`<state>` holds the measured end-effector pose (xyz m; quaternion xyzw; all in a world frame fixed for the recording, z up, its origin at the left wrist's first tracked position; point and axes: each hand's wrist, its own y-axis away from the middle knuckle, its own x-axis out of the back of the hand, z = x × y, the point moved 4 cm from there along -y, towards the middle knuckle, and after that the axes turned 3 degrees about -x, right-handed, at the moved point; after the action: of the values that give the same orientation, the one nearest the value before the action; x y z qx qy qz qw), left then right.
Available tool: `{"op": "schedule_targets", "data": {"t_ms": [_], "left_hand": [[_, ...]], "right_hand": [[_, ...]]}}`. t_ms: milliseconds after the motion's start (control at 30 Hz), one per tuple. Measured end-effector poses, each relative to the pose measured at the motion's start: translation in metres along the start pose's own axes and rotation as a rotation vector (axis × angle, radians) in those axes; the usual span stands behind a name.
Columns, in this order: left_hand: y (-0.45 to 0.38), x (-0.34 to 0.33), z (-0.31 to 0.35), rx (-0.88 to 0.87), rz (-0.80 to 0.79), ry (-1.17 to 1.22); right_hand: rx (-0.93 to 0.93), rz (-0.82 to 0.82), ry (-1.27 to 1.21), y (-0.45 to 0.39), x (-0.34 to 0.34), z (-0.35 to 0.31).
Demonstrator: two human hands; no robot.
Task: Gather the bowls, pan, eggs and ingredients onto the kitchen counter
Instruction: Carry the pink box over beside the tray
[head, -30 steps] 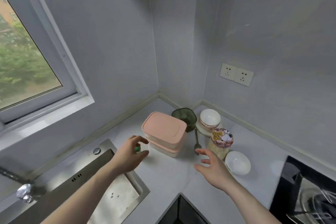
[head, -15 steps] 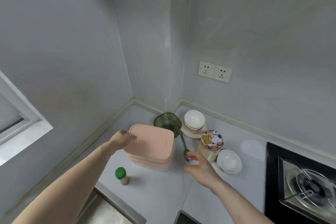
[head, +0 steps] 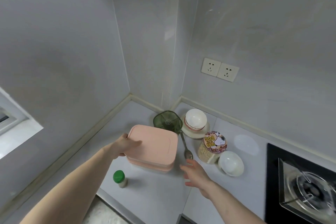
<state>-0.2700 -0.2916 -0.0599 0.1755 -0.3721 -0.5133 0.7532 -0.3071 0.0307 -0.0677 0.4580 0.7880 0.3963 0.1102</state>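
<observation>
A pale grey, smooth counter runs into a walled corner. Near that corner stands a stack of pink plastic boxes with rounded corners and matte lids, the lower bodies translucent. The left hand rests against the stack's left edge, thumb lying across the top lid and fingers curled down the side out of sight; whether its grip has closed firmly on the lid cannot be told. The right hand hovers just off the stack's near right corner, fingers spread wide and holding nothing.

Just beyond its fingertips lies a metal spoon, bowl end toward the person, handle pointing back to a dark green translucent container tucked into the corner behind the boxes. To the right of that, glossy white bowls sit nested on a cream plate. A clear jar of pale grains, capped by a cartoon-printed lid, stands beside the spoon, with a single white bowl touching its near right side. A small shaker with a green cap stands alone toward the counter's front edge, left of the boxes. A black glass hob with a steel burner occupies the right end.
</observation>
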Motion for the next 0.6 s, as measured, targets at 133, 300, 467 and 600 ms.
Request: {"op": "schedule_targets", "data": {"t_ms": [133,300,467,600], "left_hand": [[0.009,-0.003,-0.002,-0.017,-0.075,-0.049],[0.011,-0.016,-0.009,-0.011,-0.217,-0.131],[0.019,-0.046,0.002,-0.008,-0.27,-0.13],[0.026,-0.062,0.002,0.074,-0.245,-0.174]], "right_hand": [[-0.076,-0.047,-0.131,-0.016,-0.009,0.001],[-0.091,-0.071,-0.229,-0.032,-0.017,0.003],[-0.117,-0.023,-0.31,-0.019,-0.007,0.002],[-0.11,0.0,-0.262,-0.013,0.01,0.011]]}}
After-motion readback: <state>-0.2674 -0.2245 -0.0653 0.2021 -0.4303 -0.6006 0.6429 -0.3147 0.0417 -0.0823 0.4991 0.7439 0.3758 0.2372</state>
